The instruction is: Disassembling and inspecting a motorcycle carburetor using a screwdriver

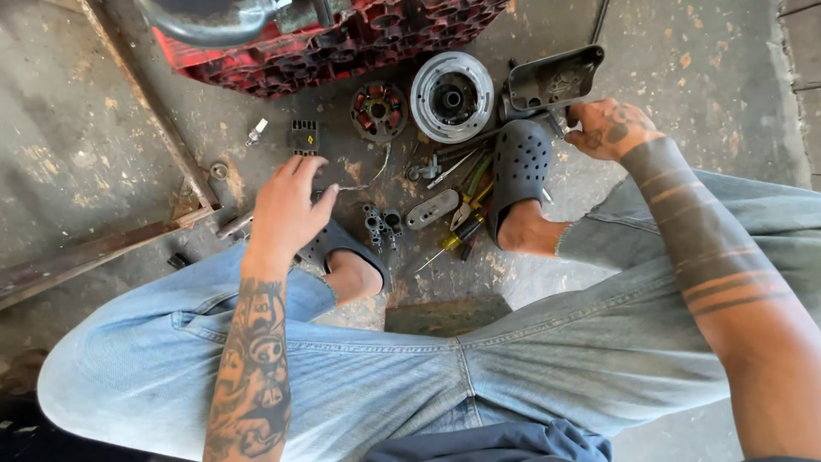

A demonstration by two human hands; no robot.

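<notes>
Left hand [291, 201], fingers spread apart and holding nothing, hovers low over the floor [103, 128]; its fingertips lie just beside the finned black block [304, 135] and a thin wire [357, 186]. Right hand [609, 128] is curled shut at the lower corner of the dark cover [554, 77]. Whether it grips the cover's edge or a small piece beside it cannot be told.

Step in hand, as judged: picking among loose engine parts, the left hand searching while the right steadies the cover. Any pick from the cluster would call for a fingertip pinch, since the small pieces lie close together and partly overlap.

Count of parts, between and ahead of the feet:
- one silver rotor [451, 96], face up, just left of the cover;
- one stator [379, 109] with copper windings, beside the rotor;
- one finned black block;
- one small plug-like piece [256, 131], apart to the left;
- one washer [219, 171] near the steel bar [103, 248];
- one oval grey plate [432, 208];
- one small black casting [382, 224];
- a bundle of hand tools [466, 214] with yellow and green grips; the number cannot be told, as they overlap;
- two dark clogs [520, 167], one on each foot.

One red crate [342, 43] stands at the far edge, behind the stator and rotor.
</notes>
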